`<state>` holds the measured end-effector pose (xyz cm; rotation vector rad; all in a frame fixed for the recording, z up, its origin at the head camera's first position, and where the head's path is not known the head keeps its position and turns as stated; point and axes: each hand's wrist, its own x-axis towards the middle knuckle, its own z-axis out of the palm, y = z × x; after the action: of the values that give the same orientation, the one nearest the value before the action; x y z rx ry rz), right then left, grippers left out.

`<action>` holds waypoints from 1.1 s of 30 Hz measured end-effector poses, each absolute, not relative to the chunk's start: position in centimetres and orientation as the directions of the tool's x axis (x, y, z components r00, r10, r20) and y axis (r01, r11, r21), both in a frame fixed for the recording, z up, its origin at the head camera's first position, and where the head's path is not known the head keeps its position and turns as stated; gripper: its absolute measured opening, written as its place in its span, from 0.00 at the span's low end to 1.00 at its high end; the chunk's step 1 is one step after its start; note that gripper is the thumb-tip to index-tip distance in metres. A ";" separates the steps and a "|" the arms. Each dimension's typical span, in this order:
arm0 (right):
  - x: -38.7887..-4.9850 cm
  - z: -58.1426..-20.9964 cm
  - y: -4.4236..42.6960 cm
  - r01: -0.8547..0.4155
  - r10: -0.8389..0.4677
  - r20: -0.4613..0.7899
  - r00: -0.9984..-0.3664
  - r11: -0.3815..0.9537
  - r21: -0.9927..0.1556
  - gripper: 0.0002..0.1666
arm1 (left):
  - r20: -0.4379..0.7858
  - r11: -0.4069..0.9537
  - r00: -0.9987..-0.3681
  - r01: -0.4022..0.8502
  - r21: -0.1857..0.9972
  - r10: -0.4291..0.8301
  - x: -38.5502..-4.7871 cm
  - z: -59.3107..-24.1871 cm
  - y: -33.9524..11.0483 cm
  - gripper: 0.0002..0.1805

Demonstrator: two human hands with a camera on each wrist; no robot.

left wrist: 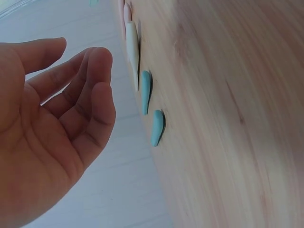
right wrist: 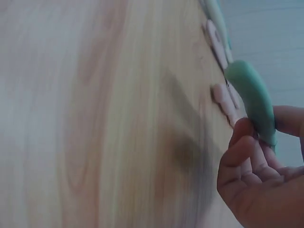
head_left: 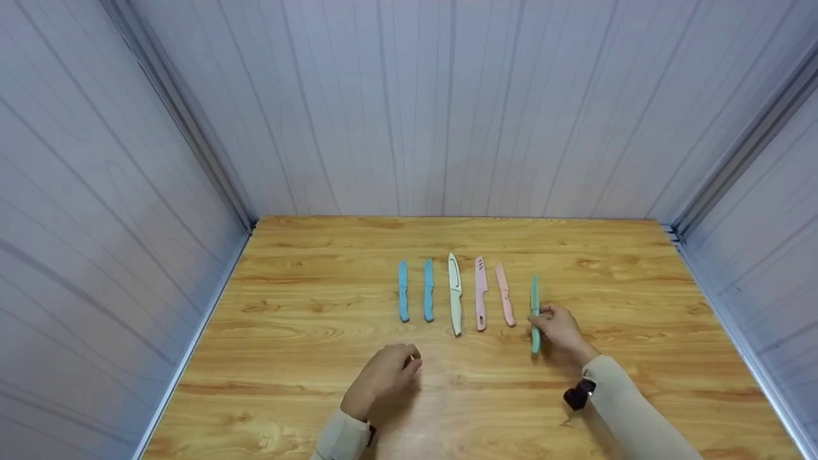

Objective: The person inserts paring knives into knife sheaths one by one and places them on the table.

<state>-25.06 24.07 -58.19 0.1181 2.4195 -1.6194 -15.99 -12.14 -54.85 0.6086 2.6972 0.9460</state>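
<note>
In the head view my right hand (head_left: 560, 329) pinches the handle of a green knife (head_left: 535, 294) at the right end of a row of knives. The right wrist view shows the green handle (right wrist: 251, 92) between thumb and fingers, raised off the wood. My left hand (head_left: 383, 375) hovers over the table nearer the front, fingers loosely curled and holding nothing. Left of the green knife lie a light pink knife (head_left: 505, 294), a pink knife with slots in its blade (head_left: 480, 294), a white knife (head_left: 455, 294) and two blue knives, one (head_left: 429, 291) beside the other (head_left: 403, 291).
The knives lie roughly parallel on a wood-grain table (head_left: 307, 377), handles toward me. A pale panel wall (head_left: 415, 115) stands behind the table, with more panels at left and right. A dark band (head_left: 579, 394) sits at my right wrist.
</note>
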 end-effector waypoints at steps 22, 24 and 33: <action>-30.0 -60.1 21.9 -0.030 -0.052 -0.024 -0.998 0.840 -0.541 0.11 | -0.037 0.843 -0.946 0.267 0.466 0.321 -14.6 -55.7 -16.4 0.08; -30.3 -60.1 21.6 -0.031 -0.060 -0.037 -0.998 0.848 -0.529 0.12 | -0.034 0.854 -0.948 0.268 0.447 0.315 -14.6 -55.8 -16.4 0.08; -30.9 -60.0 21.0 -0.025 -0.078 -0.089 -0.993 0.873 -0.486 0.13 | -0.050 0.868 -0.942 0.285 0.407 0.333 -14.7 -56.0 -16.0 0.07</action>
<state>-30.90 20.99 -60.03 -0.0807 2.9372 -0.7606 -14.66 -15.97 -55.99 0.4854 2.9212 0.6086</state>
